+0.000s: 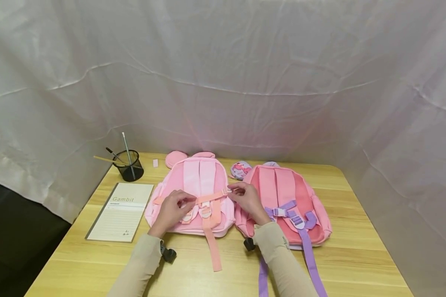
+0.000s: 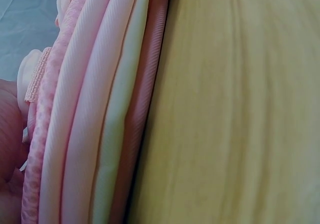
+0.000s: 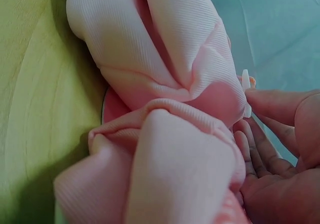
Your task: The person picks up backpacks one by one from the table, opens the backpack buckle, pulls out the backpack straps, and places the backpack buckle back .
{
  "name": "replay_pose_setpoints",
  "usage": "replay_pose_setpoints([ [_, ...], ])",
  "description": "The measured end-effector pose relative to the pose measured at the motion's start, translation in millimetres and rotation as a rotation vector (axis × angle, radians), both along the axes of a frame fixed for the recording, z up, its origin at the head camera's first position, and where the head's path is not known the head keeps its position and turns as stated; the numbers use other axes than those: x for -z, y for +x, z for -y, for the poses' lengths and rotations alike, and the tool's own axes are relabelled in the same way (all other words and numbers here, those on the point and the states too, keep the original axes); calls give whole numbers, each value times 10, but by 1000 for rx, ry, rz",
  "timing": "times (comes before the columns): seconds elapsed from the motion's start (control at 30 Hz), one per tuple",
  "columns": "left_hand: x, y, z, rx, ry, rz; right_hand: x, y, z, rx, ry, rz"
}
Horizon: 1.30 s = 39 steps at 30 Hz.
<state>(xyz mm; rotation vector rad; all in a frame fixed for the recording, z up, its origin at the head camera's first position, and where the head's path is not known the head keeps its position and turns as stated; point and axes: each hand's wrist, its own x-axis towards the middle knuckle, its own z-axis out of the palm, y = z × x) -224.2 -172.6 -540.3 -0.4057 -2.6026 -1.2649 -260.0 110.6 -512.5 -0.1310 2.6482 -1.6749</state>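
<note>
A light pink backpack (image 1: 172,177) lies back side up on the table, shoulder straps showing. Across it runs an orange chest strap (image 1: 212,198), raised between my two hands. My left hand (image 1: 172,209) pinches the strap near its left part, thumb and forefinger together. With thumb and fingertips, my right hand (image 1: 247,198) pinches the white buckle (image 3: 246,93) at the strap's right end. Below the strap, white adjusters hold the webbing, and one orange tail (image 1: 212,249) hangs over the backpack's lower edge onto the table.
A darker pink backpack (image 1: 308,194) with purple straps (image 1: 310,258) lies on the right, under my right forearm. On the left are a notebook (image 1: 120,212), a black mesh pen cup (image 1: 132,171) and a small eraser (image 1: 155,163). Grey curtains (image 1: 223,82) surround the table.
</note>
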Motion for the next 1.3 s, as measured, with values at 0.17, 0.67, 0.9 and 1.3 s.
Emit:
replay_pose_setpoints([
  [0.17,-3,8,10,2,2,1,-23,23,-23,-15,-15,-4],
  [0.67,-51,57,35,3,80,-9,-106,114,-29,-2,-53,-42],
  [0.9,-116,132,-39,75,52,-87,-175,170,-9,-19,-60,-64],
  [1.3,-113,229,-210,198,-193,-221,-174,253,59,-103,-53,-84],
])
